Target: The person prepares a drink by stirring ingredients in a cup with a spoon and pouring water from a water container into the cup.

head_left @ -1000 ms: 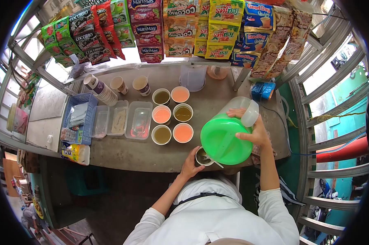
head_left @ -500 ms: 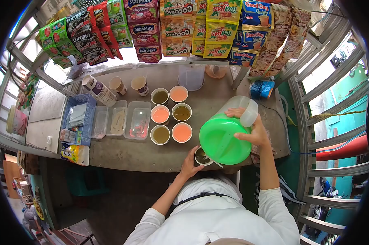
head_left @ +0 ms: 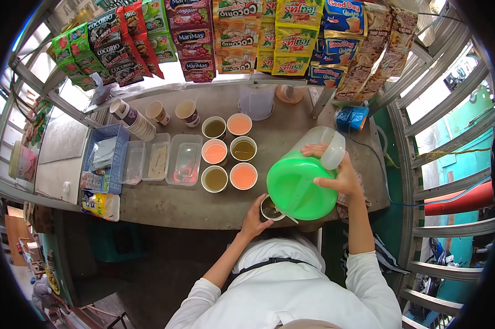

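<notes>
My right hand [head_left: 338,172] grips a translucent pitcher [head_left: 313,141] by its handle. The pitcher tilts, its green lid [head_left: 301,189] facing me and its lower edge over a paper cup [head_left: 270,210]. My left hand [head_left: 254,219] is wrapped round that cup at the table's front edge. Dark contents show inside it, and the handle of a white spoon [head_left: 291,218] sticks out to the right. Left of the pitcher stand several filled cups, some with a pink drink [head_left: 243,176], others with an olive-brown drink [head_left: 214,179].
Plastic tubs [head_left: 184,160] and a blue basket [head_left: 106,159] line the left of the table [head_left: 159,205]. Stacked paper cups [head_left: 133,122] lie behind them. A clear container [head_left: 256,103] stands at the back. Drink sachets [head_left: 297,41] hang overhead; metal bars [head_left: 450,189] flank the right.
Both hands, the pitcher and the cup keep nearly the same pose. The whole view shifts very slightly; the dark contents of the held cup look a little different.
</notes>
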`<state>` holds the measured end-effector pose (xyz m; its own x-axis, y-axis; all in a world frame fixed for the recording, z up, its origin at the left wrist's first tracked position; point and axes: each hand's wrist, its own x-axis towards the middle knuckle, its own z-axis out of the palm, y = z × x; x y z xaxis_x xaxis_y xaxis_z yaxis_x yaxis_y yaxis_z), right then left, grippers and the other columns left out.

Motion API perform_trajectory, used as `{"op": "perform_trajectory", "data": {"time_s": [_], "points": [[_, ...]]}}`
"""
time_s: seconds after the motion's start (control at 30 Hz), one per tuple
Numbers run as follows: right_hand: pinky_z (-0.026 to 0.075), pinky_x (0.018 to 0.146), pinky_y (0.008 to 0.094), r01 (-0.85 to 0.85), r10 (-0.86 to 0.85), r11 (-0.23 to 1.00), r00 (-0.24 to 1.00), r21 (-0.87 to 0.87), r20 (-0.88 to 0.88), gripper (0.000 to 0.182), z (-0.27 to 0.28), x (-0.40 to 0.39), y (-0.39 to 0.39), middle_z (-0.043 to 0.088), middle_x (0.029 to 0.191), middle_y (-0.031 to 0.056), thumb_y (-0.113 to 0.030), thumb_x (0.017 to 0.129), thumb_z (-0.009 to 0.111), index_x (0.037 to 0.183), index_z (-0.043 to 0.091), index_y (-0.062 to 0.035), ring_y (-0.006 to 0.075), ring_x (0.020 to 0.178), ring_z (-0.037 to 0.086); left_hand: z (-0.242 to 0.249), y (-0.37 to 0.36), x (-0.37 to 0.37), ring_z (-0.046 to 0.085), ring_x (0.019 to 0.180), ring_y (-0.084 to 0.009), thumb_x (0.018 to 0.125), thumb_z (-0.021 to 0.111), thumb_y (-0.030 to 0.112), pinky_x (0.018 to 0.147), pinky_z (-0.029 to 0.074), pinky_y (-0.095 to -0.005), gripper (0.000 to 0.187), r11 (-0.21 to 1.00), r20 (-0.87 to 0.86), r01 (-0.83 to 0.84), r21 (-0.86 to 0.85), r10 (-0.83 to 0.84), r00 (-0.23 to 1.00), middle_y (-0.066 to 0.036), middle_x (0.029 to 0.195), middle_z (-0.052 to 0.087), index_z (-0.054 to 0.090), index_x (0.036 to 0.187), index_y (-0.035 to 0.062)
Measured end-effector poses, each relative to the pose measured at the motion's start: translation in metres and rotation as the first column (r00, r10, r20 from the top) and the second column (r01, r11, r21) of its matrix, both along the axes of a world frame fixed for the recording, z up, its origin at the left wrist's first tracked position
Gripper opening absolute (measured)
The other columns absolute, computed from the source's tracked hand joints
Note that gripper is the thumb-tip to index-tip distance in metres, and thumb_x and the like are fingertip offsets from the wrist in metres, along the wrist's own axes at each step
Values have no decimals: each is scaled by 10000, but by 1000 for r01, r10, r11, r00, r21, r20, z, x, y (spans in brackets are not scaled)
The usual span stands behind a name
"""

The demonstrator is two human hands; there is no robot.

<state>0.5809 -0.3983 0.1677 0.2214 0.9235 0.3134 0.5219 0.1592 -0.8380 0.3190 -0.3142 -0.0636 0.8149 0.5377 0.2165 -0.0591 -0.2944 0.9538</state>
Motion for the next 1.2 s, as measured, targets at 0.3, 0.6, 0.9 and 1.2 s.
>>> {"op": "perform_trajectory", "data": {"time_s": [0.3,0.6,0.9,1.2], "points": [[365,1054,439,20,-19,1000,999,20,-46,552,0,3,0,682,1145,111,-292,651,777,1128,674,-35,298,1144,605,-3,-1,-1,481,1248,-408,804,692,508,1040,393,-446,898,1000,-3,-8,16,8,1000,-239,1371,472,290,1457,38],[367,1050,430,20,-20,1000,999,12,-46,549,2,5,1,683,1144,109,-285,643,775,1120,676,-33,290,1139,609,-4,-1,-1,490,1245,-389,795,701,524,1048,389,-437,942,1000,-12,2,-8,-2,1000,-230,1369,477,259,1464,29],[349,1060,444,14,-14,1000,1000,-4,4,551,0,6,2,683,1153,99,-307,649,768,1126,677,-47,294,1160,600,4,0,1,502,1246,-368,751,749,525,1045,401,-427,1006,999,-5,-4,-47,3,1000,-220,1367,487,237,1463,31],[357,1054,441,8,-8,1000,1000,8,-25,550,0,6,4,684,1146,101,-302,647,769,1124,677,-43,297,1152,603,7,1,1,507,1248,-359,574,910,396,1049,411,-421,1152,1000,-55,-10,-28,8,998,-214,1366,486,250,1448,38]]}}
